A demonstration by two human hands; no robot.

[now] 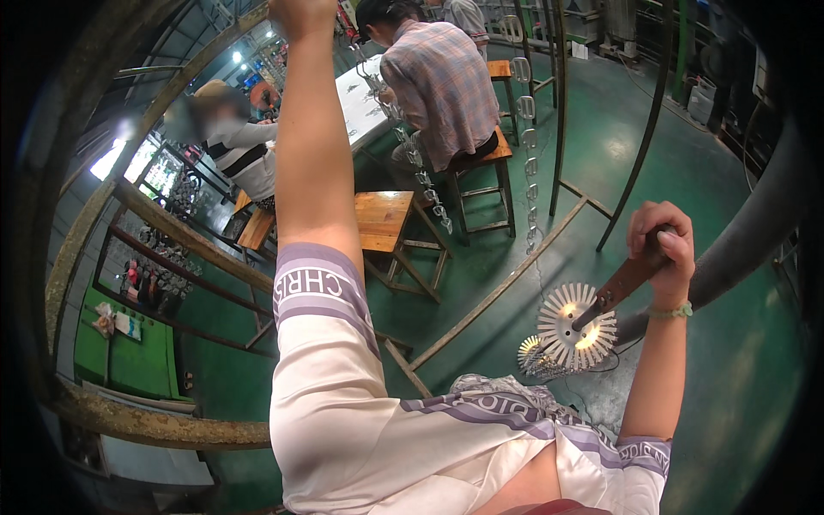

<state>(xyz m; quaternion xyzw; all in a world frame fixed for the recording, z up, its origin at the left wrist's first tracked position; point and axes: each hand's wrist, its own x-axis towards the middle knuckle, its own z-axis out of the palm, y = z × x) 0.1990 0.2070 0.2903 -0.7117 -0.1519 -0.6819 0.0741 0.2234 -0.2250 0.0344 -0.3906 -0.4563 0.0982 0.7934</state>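
My right hand (664,233) is closed round the grip of a flat brown crank handle (620,283). The crank's lower end meets the hub of a pale round disc (560,335) with radial slots all round its rim. Below that stands a smaller slotted disc (530,348), partly hidden. My left arm reaches straight up to the top edge, where only part of my left hand (302,15) shows; its fingers are cut off. Close to that arm hangs a string of metal links (416,159). A second string of larger links (527,107) hangs further right.
A rusty metal frame (163,427) curves round my left side, and a thin bar (489,318) crosses ahead. Wooden stools (382,215) stand beyond. A person in a checked shirt (451,86) and another in grey (245,142) sit by a white table (365,107). A thick grey pipe (755,232) runs at right.
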